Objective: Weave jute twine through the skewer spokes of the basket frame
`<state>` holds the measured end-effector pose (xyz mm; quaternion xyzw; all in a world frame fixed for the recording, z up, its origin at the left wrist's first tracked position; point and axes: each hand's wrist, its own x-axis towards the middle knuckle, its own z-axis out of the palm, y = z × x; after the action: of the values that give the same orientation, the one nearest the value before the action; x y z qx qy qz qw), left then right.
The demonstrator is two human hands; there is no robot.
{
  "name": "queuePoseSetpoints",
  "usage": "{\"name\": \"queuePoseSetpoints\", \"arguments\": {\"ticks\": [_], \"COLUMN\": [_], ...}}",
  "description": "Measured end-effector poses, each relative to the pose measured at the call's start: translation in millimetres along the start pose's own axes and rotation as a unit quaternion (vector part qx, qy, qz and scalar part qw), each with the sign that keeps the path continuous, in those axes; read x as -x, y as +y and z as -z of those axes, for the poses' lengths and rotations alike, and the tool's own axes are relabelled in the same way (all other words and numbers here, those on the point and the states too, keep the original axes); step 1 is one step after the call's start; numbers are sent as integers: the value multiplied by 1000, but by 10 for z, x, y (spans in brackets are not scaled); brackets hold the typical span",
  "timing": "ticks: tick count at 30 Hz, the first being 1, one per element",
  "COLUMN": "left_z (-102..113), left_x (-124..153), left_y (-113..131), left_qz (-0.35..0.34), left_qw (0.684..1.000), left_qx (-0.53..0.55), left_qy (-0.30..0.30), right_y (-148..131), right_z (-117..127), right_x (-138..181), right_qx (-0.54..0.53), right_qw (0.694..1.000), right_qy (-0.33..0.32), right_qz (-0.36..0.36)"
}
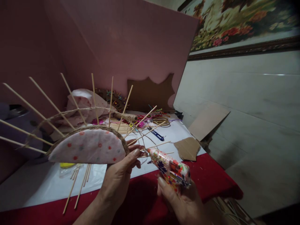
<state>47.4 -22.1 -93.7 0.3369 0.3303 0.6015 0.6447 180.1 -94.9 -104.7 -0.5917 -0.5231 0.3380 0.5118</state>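
My left hand [122, 173] grips the right end of a half-round craft piece [90, 147] covered in white cloth with red dots. Braided twine [70, 133] edges its curved rim, and thin wooden sticks [112, 100] fan outward from it. A strand of twine [50, 118] runs across the sticks in an arc. In my right hand [180, 203] is a glue gun [170, 167] wrapped in a flowered covering. Its nozzle points left, close to my left fingertips and the lowest sticks on the right; whether it touches them I cannot tell.
On the white-covered table [138, 170] lie a blue utility knife [156, 134], a cardboard scrap [187, 148], loose sticks [82, 184] and coloured cords [161, 117]. Crumpled dotted cloth [84, 100] and a cut cardboard sheet [150, 93] stand behind. Red cloth [211, 178] covers the front edge.
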Motion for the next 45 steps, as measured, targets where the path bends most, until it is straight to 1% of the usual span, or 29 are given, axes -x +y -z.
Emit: {"name": "queuePoseSetpoints", "arguments": {"ticks": [5, 11, 17, 23, 31, 37, 41, 45], "left_z": [4, 9, 7, 0, -3, -7, -3, -4], "left_x": [0, 11, 12, 8, 9, 10, 9, 6], "left_y": [-8, -1, 5, 4, 6, 2, 0, -3], "left_qz": [3, -5, 5, -1, -4, -6, -3, -6], "left_qw": [1000, 1000, 1000, 1000, 1000, 1000, 1000, 1000], "left_qx": [4, 2, 0, 2, 0, -5, -4, -3], "left_qy": [2, -10, -7, -8, -2, -4, -1, -6], "right_y": [-17, -27, 19, 40, 29, 15, 13, 22], "right_z": [-4, -9, 1, -6, -37, -40, -44, -67], "right_x": [9, 5, 13, 2, -2, -7, -9, -1], "right_qx": [-19, -34, -19, -20, 1, 20, 31, 33], "right_qw": [1000, 999, 999, 1000, 999, 999, 997, 997], "right_qy": [5, 1, 11, -1, 35, 37, 37, 45], "right_qz": [-18, -8, -28, -11, 25, 28, 53, 47]}}
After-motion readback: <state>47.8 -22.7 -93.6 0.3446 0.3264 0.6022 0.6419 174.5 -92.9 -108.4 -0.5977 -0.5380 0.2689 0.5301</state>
